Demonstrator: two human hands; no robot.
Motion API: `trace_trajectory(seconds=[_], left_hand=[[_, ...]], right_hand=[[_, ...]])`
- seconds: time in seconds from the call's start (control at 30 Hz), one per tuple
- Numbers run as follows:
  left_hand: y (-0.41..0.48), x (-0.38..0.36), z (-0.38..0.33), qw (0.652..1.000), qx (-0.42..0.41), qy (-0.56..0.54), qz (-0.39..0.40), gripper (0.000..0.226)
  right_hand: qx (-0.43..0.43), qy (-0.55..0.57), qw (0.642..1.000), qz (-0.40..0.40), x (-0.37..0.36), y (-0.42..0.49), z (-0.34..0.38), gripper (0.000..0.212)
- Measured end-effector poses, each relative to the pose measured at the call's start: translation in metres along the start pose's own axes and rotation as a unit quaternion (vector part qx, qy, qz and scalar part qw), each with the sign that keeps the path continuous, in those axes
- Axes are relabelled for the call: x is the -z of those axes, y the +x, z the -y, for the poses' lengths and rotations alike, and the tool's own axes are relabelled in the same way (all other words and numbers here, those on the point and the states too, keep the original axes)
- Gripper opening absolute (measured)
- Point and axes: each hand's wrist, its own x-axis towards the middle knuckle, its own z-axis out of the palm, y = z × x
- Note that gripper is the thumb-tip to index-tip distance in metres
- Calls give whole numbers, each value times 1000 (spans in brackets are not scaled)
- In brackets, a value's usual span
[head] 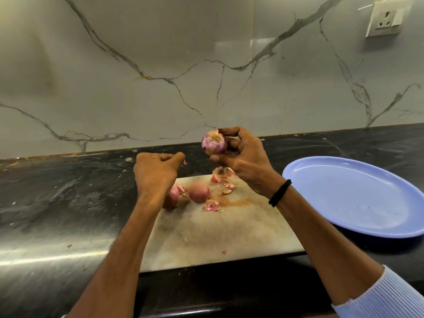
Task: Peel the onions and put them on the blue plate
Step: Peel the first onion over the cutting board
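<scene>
My right hand (243,154) grips a partly peeled purple onion (214,143) in the air above the far edge of the white cutting board (213,235). To its left, my left hand (156,173) is curled and pinches a small scrap of onion skin (185,162) at its fingertips. Two more onions lie on the board: one (199,193) in the open, one (173,197) partly hidden behind my left wrist. Loose skin pieces (221,175) are scattered over the board. The blue plate (358,198) stands to the right of the board with nothing on it.
The board and plate lie on a dark stone counter (57,203) against a marble-patterned wall. A wall socket (385,20) is at the upper right. The counter's front edge runs close below the board.
</scene>
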Motion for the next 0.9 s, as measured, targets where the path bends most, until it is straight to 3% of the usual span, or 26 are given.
trace_trajectory(seconds=[0.13,0.37,0.5,0.77,0.9], left_hand=[[1,-3,8,990,-86,99,47,26],[-9,-5,-4,964,-263,-5,28,21],[-5,-8,1,936,-348,47,16,24],[2,-9,8,890,-437,132,4,27],[2,-11,12,889,-428,163,20,22]], right_hand=[[0,-39,999,4,-4,0,-3,60],[27,-98,995,-5,-3,2,-6,61],[44,-120,992,-4,-6,2,-5,61],[71,-159,985,4,-5,1,-9,59],[95,-197,976,20,-5,0,-12,56]])
